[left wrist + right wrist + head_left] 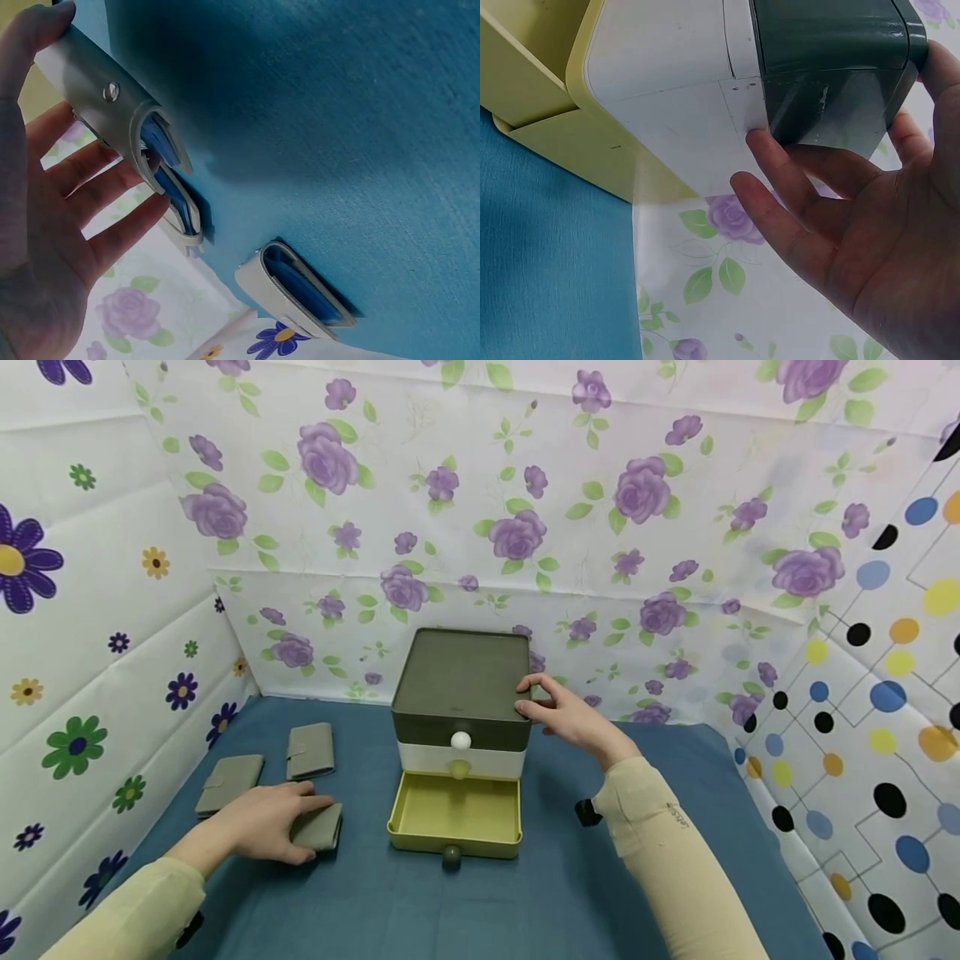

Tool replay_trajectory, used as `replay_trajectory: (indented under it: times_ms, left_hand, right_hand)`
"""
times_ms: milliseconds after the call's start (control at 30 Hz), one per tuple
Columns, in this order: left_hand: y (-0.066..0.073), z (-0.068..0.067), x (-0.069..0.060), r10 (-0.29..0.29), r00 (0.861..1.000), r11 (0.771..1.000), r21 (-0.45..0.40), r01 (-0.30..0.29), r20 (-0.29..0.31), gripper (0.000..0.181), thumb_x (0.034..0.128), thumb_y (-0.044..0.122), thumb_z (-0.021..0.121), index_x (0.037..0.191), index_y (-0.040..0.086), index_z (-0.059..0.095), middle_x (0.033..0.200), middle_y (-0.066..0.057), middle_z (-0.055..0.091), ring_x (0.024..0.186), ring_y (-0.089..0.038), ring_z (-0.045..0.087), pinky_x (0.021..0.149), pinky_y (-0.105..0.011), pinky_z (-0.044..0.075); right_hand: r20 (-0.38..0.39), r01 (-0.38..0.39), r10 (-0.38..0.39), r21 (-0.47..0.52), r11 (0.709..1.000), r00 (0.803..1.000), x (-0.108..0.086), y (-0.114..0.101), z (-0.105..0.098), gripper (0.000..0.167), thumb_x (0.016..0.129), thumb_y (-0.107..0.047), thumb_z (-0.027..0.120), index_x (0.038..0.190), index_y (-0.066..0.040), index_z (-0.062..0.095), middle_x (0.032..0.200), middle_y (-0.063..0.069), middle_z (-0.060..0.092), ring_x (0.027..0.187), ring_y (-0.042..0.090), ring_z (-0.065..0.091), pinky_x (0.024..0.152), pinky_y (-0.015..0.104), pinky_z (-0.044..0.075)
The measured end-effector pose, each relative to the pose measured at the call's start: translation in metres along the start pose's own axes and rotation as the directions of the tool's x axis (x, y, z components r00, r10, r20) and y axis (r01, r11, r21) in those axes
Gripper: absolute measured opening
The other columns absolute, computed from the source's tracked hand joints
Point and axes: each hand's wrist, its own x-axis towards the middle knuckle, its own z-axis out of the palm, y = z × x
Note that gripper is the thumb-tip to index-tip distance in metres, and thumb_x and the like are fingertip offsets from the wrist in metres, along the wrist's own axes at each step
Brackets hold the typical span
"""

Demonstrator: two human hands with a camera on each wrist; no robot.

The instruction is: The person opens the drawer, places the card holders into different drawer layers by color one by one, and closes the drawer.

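Note:
In the left wrist view, my left hand [56, 202] pinches a grey snap-button wallet [112, 94] between thumb and fingers; blue shows inside its end. Two similar wallets lie on the cloth beyond it, one at the left [229, 783] and one farther back [311, 750]. My right hand [573, 718] rests against the right edge and side of a small drawer cabinet [461, 672], its fingers loosely bent. The cabinet is dark green above, white in the middle and yellow below. Its yellow bottom drawer [454, 842] stands pulled out, with nothing visible inside.
Blue cloth [360, 902] covers the table. Patterned sheets rise at the back and both sides, with the purple-flowered back sheet [465, 485] close behind the cabinet. White [461, 740], yellow [460, 769] and dark round knobs [451, 858] stick out in front.

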Motion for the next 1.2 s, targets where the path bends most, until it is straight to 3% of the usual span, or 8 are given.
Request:
replay_trajectory:
  times_ms: [800,1100,1200]
  left_hand:
    - [0.004,-0.007,-0.004,0.050,0.989,0.998,0.054,-0.042,-0.142,0.080,0.0830,0.058,0.087,0.148,0.016,0.066,0.126,-0.006,0.067,0.086,-0.010,0.057,0.068,-0.036,0.050]
    - [0.010,-0.008,-0.003,0.060,0.977,0.995,0.084,-0.044,-0.206,0.083,0.0837,0.061,0.085,0.152,0.020,0.063,0.141,-0.019,0.064,0.110,-0.033,0.070,0.085,-0.053,0.058]
    - [0.014,-0.009,-0.002,0.072,0.970,0.995,0.089,-0.052,-0.232,0.083,0.0838,0.061,0.085,0.153,0.021,0.062,0.142,-0.018,0.064,0.112,-0.033,0.069,0.085,-0.052,0.058]
  right_hand:
    - [0.002,-0.006,0.006,0.011,1.000,1.000,0.001,0.001,0.002,0.039,0.110,-0.048,0.060,0.143,-0.030,0.049,0.148,0.008,0.061,0.134,0.031,0.057,0.099,0.051,0.049]
    - [0.003,-0.014,0.014,0.024,1.000,1.000,0.000,0.000,0.004,0.038,0.110,-0.048,0.060,0.142,-0.031,0.049,0.148,0.008,0.060,0.135,0.031,0.056,0.101,0.052,0.048]
    - [0.001,-0.011,0.011,0.034,0.999,1.000,-0.001,0.000,0.004,0.038,0.110,-0.048,0.061,0.142,-0.032,0.049,0.149,0.008,0.060,0.137,0.031,0.054,0.104,0.056,0.047]
